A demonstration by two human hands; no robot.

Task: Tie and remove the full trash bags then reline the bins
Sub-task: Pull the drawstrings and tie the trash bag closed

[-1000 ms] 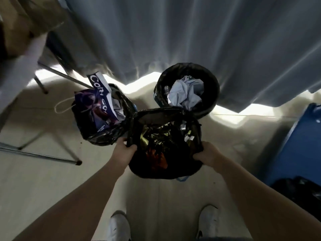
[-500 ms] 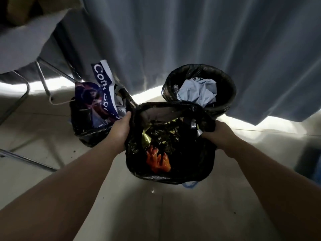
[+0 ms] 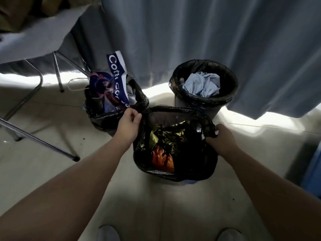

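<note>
Three bins lined with black trash bags stand on the floor. The nearest black bag [image 3: 189,171] is full of gold and orange wrappers. My left hand [image 3: 129,125] pinches its rim at the left side. At the right side my right hand [image 3: 221,140] grips a bunched piece of the same rim. The left bin [image 3: 102,117] holds a blue and white paper bag that sticks up out of it. The far right bin [image 3: 205,100] holds crumpled pale blue paper.
A grey-blue curtain [image 3: 208,40] hangs behind the bins. A table with metal legs [image 3: 40,138] stands at the left. Something blue [image 3: 317,167] sits at the right edge. My white shoes [image 3: 109,233] show at the bottom.
The view has tilted and my shoes show again at the bottom. Both hands have stayed at the bag's rim, the right one now bunching the plastic.
</note>
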